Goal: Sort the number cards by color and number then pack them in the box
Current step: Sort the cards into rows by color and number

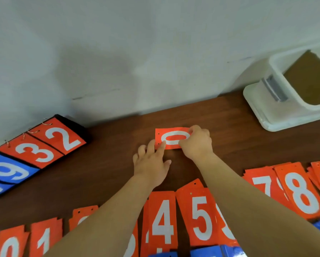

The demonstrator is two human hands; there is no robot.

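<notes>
Thumb and curled fingers of the right hand (197, 143) pinch the right end of an orange card printed with a white zero (174, 139), which lies sideways on the dark brown wooden table (109, 164). The left hand (151, 167) lies flat beside it, its straight, spread fingers touching the card's lower left edge. Nearer the person runs a row of orange number cards (163, 219) with blue cards (205, 254) below, and the white translucent plastic box (266, 112) stands well apart at far right, opposite a flip scoreboard (38, 145).
</notes>
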